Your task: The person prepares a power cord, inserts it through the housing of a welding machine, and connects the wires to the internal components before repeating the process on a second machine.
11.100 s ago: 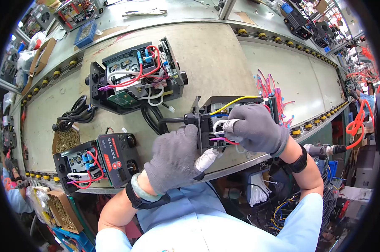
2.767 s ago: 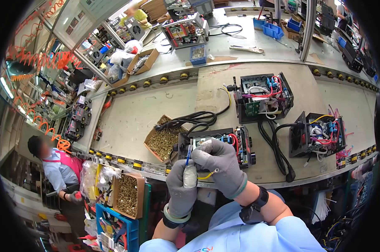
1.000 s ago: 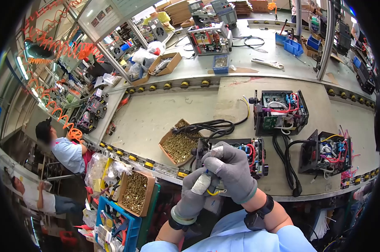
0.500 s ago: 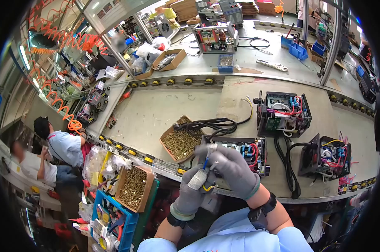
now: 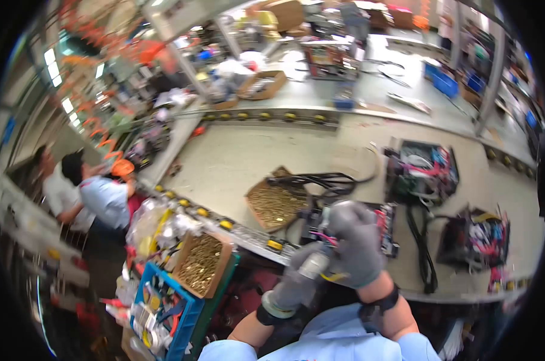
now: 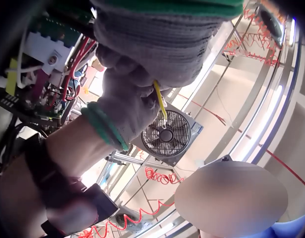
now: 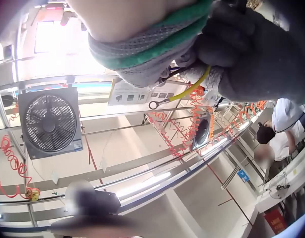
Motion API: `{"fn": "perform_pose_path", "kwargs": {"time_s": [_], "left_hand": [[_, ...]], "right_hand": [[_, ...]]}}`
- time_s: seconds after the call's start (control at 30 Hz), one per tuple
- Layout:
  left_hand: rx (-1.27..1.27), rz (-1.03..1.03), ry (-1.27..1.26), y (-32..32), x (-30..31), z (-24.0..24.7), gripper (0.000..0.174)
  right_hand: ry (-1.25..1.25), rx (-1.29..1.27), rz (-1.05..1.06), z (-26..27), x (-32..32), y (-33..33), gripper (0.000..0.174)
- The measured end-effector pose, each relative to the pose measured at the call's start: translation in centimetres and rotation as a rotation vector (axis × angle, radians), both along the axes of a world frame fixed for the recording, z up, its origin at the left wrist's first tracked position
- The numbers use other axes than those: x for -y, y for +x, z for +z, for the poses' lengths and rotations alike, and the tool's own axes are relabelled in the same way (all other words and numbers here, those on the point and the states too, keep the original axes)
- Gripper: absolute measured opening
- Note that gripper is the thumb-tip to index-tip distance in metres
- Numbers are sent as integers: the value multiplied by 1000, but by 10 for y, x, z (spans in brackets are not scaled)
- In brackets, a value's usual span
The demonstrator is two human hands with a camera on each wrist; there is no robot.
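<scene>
My gloved left hand (image 5: 296,280), with white wrapping on the thumb, is curled round a short yellow wire (image 5: 334,277). From that hand sticks out the wire's ring-terminal end, also visible in the left wrist view (image 6: 160,101) and right wrist view (image 7: 192,85). Against its fingertips is my gloved right hand (image 5: 358,246), fingers curled as in a pinch; a dark strand (image 7: 178,72) runs between the hands in the right wrist view. Blur and the gloves hide the pinched part. Just behind the hands sits an open welder unit (image 5: 388,219), partly covered.
A carton of brass-coloured parts (image 5: 275,204) lies on the bench beside a coiled black cable (image 5: 320,180). Two more open units (image 5: 423,171) (image 5: 477,237) stand at the right. Below left are another parts carton (image 5: 203,265) and a blue crate (image 5: 188,322). Two people (image 5: 104,195) are at the far left.
The head view has swung left, so the bench appears further right. My hands stay together; the blue strand seen between them half a second ago cannot be made out in the blur.
</scene>
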State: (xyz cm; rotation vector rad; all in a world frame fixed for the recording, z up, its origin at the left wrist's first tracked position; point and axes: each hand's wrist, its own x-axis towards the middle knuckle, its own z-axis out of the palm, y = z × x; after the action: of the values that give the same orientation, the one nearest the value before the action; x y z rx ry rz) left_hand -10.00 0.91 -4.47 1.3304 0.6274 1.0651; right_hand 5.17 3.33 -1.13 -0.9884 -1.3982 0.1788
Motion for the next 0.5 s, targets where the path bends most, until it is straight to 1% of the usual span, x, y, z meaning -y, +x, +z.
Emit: {"fn": "perform_pose_path", "kwargs": {"time_s": [0.07,0.13,0.2,0.23,0.27,0.33,0.37,0.4,0.43,0.47,0.5], "left_hand": [[-180,-191,-143,-11,-2,-17,36],[14,-248,-377,-18,-9,13,34],[1,-203,-345,-21,-18,45,36],[24,-237,-220,-20,-24,50,34],[-22,-52,157,-8,-30,14,32],[-352,19,487,-11,-31,48,34],[-351,27,490,-13,-32,51,34],[-339,-12,440,-14,-33,54,36],[-324,-52,389,-14,-33,55,38],[-319,-50,392,-14,-35,43,38],[-396,93,691,-13,-37,35,37]], "right_hand": [[-447,-748,236,31,5,20,22],[-541,-618,241,38,7,30,33],[-357,-501,294,28,8,18,43],[-308,-313,341,23,7,20,52],[-244,-266,384,21,9,13,53],[-211,196,440,28,9,15,52],[-74,179,311,35,12,2,39],[-72,183,313,33,13,4,39],[-126,234,244,28,17,7,43],[-179,285,174,24,19,9,47],[-135,233,104,21,19,5,38]]}}
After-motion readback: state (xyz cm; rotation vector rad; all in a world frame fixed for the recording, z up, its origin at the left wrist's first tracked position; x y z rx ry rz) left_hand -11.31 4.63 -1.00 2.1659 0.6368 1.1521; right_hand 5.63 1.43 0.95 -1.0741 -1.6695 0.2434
